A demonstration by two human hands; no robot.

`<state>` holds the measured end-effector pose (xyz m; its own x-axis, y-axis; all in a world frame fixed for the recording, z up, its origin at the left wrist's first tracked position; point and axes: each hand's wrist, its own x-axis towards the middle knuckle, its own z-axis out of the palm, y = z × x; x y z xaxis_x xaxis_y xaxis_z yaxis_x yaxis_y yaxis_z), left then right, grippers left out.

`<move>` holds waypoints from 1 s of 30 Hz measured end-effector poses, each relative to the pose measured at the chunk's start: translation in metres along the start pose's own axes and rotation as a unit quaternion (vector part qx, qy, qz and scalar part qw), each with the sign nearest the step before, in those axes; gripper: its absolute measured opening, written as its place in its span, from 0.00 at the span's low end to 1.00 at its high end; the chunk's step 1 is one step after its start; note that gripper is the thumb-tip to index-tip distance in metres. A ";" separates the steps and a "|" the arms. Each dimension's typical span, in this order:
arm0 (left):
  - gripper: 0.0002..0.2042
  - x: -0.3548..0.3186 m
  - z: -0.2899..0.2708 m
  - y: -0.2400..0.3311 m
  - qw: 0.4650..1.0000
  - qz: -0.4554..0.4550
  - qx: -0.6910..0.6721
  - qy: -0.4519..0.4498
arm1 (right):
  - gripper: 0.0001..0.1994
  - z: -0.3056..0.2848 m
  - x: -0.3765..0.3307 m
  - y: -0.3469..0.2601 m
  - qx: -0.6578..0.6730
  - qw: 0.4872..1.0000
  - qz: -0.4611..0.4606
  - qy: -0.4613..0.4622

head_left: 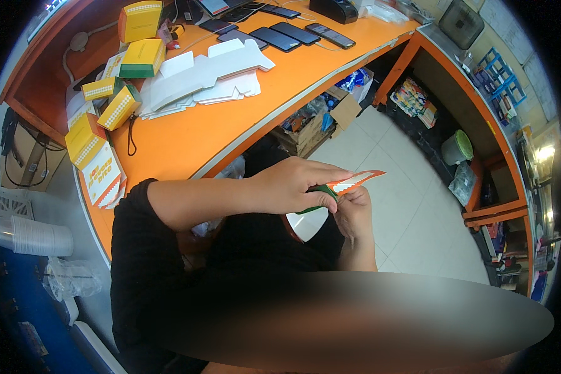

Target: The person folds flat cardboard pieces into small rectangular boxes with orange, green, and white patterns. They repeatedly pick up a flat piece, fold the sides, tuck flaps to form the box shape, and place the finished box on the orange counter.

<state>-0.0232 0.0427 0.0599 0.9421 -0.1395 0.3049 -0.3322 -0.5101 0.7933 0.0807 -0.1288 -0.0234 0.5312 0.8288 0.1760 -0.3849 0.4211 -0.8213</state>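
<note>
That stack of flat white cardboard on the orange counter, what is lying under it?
Under the flat white cardboard stack only the orange counter shows around its edges. Yellow boxes sit beside it. Whatever may lie beneath the sheets is covered.

1. The left forearm is stretched across the body from the left, bare below a black sleeve.
2. The left hand is laid palm-down, fingers extended rightward and pressed together.
3. The right hand is raised beneath it, fingers curled in a pinch.
</note>
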 end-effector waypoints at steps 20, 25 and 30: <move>0.17 0.000 0.002 -0.006 0.990 0.026 0.093 0.104 | 0.12 0.026 0.004 -0.005 -0.245 0.964 -0.040 0.098; 0.11 0.004 -0.016 -0.013 0.971 -0.060 -0.071 0.220 | 0.10 0.025 0.010 -0.021 -0.282 0.864 -0.290 0.299; 0.11 0.004 -0.014 -0.014 0.932 -0.082 -0.276 0.220 | 0.08 0.028 0.003 -0.027 -0.283 0.909 -0.209 0.225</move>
<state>-0.0156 0.0612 0.0567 0.9133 0.3244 0.2462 -0.2725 0.0373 0.9614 0.0717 -0.1274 0.0145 0.8457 0.3517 0.4015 0.3037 0.3015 -0.9038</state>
